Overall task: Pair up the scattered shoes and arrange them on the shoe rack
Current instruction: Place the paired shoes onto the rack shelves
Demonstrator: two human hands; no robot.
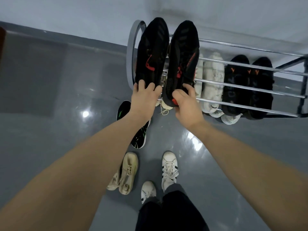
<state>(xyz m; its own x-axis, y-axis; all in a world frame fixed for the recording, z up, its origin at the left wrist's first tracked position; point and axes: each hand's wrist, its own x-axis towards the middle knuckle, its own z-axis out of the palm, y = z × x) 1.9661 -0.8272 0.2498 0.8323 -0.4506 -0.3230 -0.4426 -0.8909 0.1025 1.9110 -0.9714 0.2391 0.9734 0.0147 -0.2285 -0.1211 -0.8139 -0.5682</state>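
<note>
Two black knit shoes with red accents lie side by side at the left end of the metal shoe rack (250, 47), toes toward the wall. My left hand (145, 97) grips the heel of the left black shoe (152, 52). The heel of the right black shoe (182, 60) is held by my right hand (186, 105), thumb by its red heel tab. On a lower shelf stand a white pair (213, 84) and a black pair with orange marks (248, 85). On the floor lie a black shoe with green stripes (139, 137) and a beige shoe (127, 172).
A cream shoe with loose laces (165, 105) shows under the black pair at the rack's front. My own feet in white sneakers (168, 169) stand on the glossy grey floor (58, 127). A white wall runs behind the rack.
</note>
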